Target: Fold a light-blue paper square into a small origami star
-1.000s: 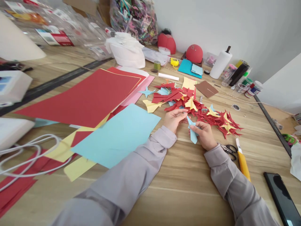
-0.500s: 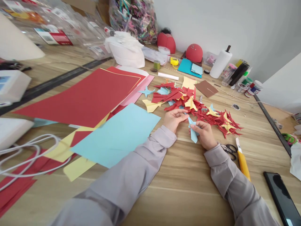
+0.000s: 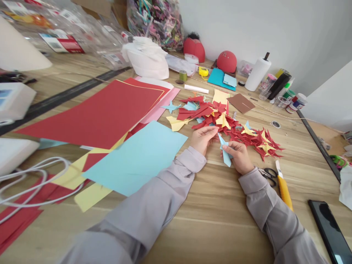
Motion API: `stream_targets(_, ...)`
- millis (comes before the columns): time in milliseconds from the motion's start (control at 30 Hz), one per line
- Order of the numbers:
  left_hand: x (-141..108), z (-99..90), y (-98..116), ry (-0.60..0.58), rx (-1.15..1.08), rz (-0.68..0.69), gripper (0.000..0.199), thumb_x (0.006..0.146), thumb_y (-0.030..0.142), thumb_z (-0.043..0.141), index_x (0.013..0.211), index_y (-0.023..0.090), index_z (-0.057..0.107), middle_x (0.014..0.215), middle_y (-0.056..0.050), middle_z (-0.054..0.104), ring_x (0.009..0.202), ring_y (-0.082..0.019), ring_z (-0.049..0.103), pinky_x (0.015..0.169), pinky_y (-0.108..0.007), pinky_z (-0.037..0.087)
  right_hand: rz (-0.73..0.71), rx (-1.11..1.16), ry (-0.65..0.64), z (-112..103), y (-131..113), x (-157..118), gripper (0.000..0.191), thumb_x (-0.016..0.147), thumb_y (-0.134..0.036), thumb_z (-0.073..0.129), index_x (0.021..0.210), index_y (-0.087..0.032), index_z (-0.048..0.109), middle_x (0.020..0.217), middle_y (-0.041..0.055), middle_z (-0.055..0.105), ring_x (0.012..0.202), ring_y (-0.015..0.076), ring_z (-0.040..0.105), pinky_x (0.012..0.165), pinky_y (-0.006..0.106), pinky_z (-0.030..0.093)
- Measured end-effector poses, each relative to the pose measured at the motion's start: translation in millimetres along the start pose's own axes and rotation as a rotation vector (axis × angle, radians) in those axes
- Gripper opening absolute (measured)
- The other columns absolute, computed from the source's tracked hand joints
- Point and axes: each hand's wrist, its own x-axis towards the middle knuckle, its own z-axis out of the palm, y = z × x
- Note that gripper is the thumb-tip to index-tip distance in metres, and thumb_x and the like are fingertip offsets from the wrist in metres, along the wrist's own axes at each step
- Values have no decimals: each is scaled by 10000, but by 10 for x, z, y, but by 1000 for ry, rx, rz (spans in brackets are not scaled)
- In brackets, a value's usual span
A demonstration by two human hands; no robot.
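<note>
From my remote view, the right hand (image 3: pixel 239 157) has a narrow pinch on a folded light-blue paper piece (image 3: pixel 226 154), thumb and fingers closing around its middle, long point aimed down at the wooden tabletop (image 3: pixel 220 223). Can't tell if that point touches the wood. The piece sits between both hands, right at the near edge of the pile of red and yellow folded paper pieces (image 3: pixel 209 117). The left hand (image 3: pixel 202 139) is just beside it, fingers bunched, tips at the upper end of the blue piece; can't tell if they grip it or only touch it.

Handling call: thin paper bends easily, so I'd pinch right along the fold, keep both hands close together and press lightly so the points don't crease.

Around the hands: a light-blue card sheet (image 3: pixel 134 157) to the left, a red card sheet (image 3: pixel 90 113) beyond it, black-handled scissors (image 3: pixel 268 173) and a yellow utility knife (image 3: pixel 284 192) right of the right hand, a black phone (image 3: pixel 328 231) at lower right.
</note>
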Motion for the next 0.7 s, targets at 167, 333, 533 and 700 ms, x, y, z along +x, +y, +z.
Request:
stream_targets(167, 2, -12, 5, -16, 66, 21, 357, 465, 256, 854, 762, 143, 691, 578, 19, 633, 546, -106, 581, 607, -269, 489, 6, -7, 4, -4, -7, -1, 265, 644, -422, 781, 653, -181, 672, 560, 10, 654, 475, 124, 562, 453, 233, 424)
stream_targets(333, 9, -9, -12, -28, 40, 14, 342, 486, 268, 841, 766, 148, 684, 529, 48, 579, 520, -97, 559, 587, -261, 475, -5, -21, 2, -7, 7, 2, 275, 650, -438, 773, 658, -182, 671, 561, 8, 655, 475, 122, 560, 445, 228, 418)
stream_targets(533, -24, -1, -24, -144, 226, 11, 341, 468, 241, 850, 756, 143, 698, 597, 12, 634, 560, -109, 570, 576, -251, 456, -7, -38, 40, 9, 2, 3, 345, 626, -500, 769, 659, -173, 667, 553, 14, 660, 436, 112, 536, 416, 227, 400)
stream_targets(700, -25, -12, -11, -73, 293, 109, 268, 496, 248, 834, 707, 157, 694, 536, 28, 611, 513, -105, 548, 546, -251, 452, 5, -28, 42, 22, -13, -3, 324, 634, -469, 771, 714, -167, 683, 562, 13, 658, 459, 120, 547, 420, 229, 394)
